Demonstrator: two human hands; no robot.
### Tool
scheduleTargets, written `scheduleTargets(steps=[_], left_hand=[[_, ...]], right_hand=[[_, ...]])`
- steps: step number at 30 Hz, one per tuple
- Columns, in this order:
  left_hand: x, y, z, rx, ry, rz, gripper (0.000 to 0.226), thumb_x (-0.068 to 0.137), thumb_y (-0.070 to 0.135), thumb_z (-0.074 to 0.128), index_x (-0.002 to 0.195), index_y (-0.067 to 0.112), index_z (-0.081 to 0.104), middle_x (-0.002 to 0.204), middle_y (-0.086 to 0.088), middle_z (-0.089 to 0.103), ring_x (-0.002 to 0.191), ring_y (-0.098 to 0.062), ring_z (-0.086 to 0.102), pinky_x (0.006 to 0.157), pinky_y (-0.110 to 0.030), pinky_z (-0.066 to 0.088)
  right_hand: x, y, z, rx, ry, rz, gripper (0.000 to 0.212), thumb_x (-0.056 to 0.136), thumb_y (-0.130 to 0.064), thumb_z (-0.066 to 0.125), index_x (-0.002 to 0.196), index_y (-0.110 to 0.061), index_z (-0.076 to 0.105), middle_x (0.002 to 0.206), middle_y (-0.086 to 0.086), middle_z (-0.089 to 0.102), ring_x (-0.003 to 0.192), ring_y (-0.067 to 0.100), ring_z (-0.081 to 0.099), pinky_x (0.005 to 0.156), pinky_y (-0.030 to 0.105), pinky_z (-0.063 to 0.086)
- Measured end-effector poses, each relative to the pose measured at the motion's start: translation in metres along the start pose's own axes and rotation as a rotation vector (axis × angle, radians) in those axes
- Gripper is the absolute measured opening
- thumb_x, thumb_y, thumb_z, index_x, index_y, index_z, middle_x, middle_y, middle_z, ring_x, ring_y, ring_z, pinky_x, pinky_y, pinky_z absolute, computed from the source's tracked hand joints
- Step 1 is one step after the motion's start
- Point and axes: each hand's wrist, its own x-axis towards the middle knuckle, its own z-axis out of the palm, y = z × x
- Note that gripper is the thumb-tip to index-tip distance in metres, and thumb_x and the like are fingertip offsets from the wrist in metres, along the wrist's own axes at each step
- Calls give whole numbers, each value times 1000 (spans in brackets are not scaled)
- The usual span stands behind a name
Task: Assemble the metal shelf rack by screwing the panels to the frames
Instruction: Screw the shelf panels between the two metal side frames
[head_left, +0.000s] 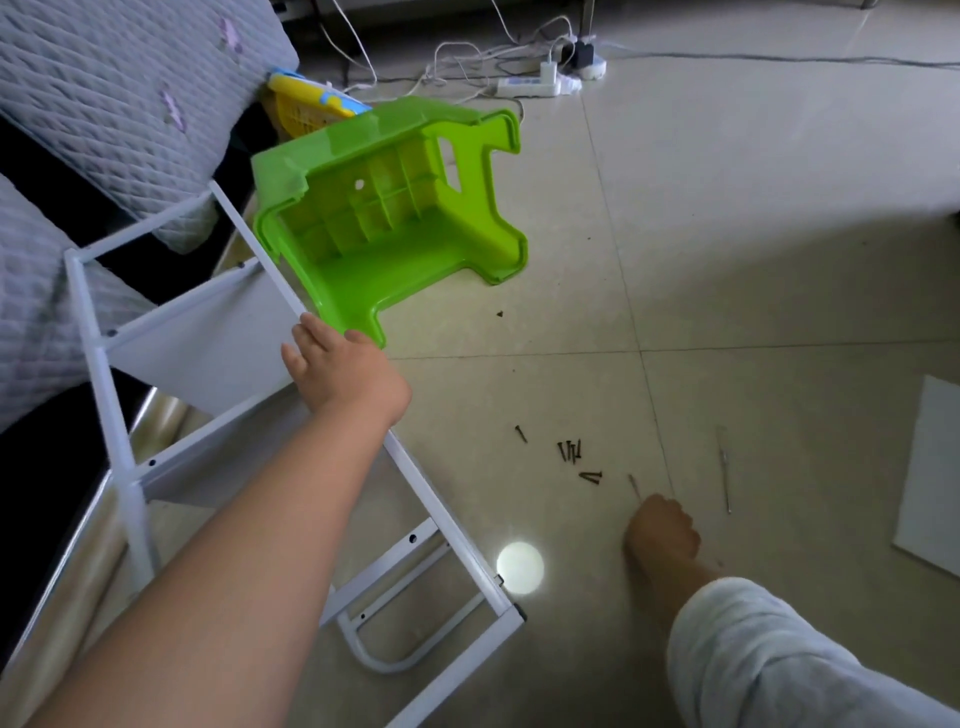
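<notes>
White metal rack (197, 364) lies tilted on the floor; our left hand (332, 369) steadies its rail, while our right hand (662, 530) curls by the screws (571, 451), contents unclear. We should seat each screw squarely.

A pale tiled floor (753, 234) carries everything. A green plastic stool (395, 218) is tipped on its side, touching the white metal rack (218, 343). Dark screws (571, 451) are scattered near a thin screwdriver (723, 467). A white panel (930, 473) lies at the right edge; power strips (535, 85) with tangled cables are seen at the far side.
</notes>
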Motion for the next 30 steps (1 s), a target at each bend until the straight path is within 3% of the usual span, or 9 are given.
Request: scheduleTargets(steps=[3, 9, 14, 21, 24, 26, 30], left_hand=[[-4, 0, 0, -45, 21, 3, 63, 90, 26, 47, 144, 3, 25, 153, -26, -5, 143, -35, -1, 115, -44, -2], [-4, -4, 1, -121, 39, 30, 59, 90, 28, 48, 141, 4, 31, 153, -26, -3, 144, -34, -1, 115, -44, -3], [-6, -12, 1, -167, 48, 92, 53, 90, 32, 48, 135, 5, 41, 154, -25, -2, 144, -31, 0, 115, -42, -2], [-4, -10, 3, -132, 74, 61, 53, 89, 32, 48, 135, 6, 42, 154, -24, -1, 144, -31, 0, 116, -43, -2], [-7, -8, 4, -126, 89, 55, 59, 88, 38, 50, 138, 9, 39, 155, -21, 3, 144, -29, 1, 115, -45, -2], [-6, -10, 1, -197, 146, 103, 61, 91, 42, 45, 141, 9, 32, 155, -19, 8, 144, -27, 5, 115, -44, 4], [-7, -51, -12, -357, 290, 193, 55, 97, 38, 33, 138, 2, 33, 147, -19, 29, 135, -29, 29, 105, -40, 26]], right_hand=[[-22, -1, 17, 13, -27, -97, 30, 96, -7, 30, 117, -3, 50, 121, 15, 53, 108, 29, 56, 92, 36, 45], [-52, -71, 20, 28, -30, -443, 29, 93, -3, 36, 121, -5, 44, 126, 12, 45, 109, 27, 55, 87, 32, 45], [-31, -79, 22, -190, 3, -484, 31, 92, -4, 38, 120, -10, 50, 122, 7, 52, 114, 22, 50, 90, 29, 43], [-27, -104, 7, -175, -28, -556, 31, 95, -5, 34, 121, -8, 49, 123, 11, 51, 111, 25, 53, 87, 31, 45], [-19, -120, -21, -332, -155, -676, 36, 93, -7, 38, 128, -5, 48, 132, 14, 48, 121, 28, 49, 96, 34, 42], [-16, -137, -52, -359, -232, -736, 36, 94, -10, 39, 128, 0, 48, 134, 18, 47, 123, 29, 47, 98, 33, 40], [-41, -174, -116, -267, -171, -848, 37, 99, -22, 34, 121, 3, 51, 128, 21, 52, 117, 31, 50, 91, 31, 41]])
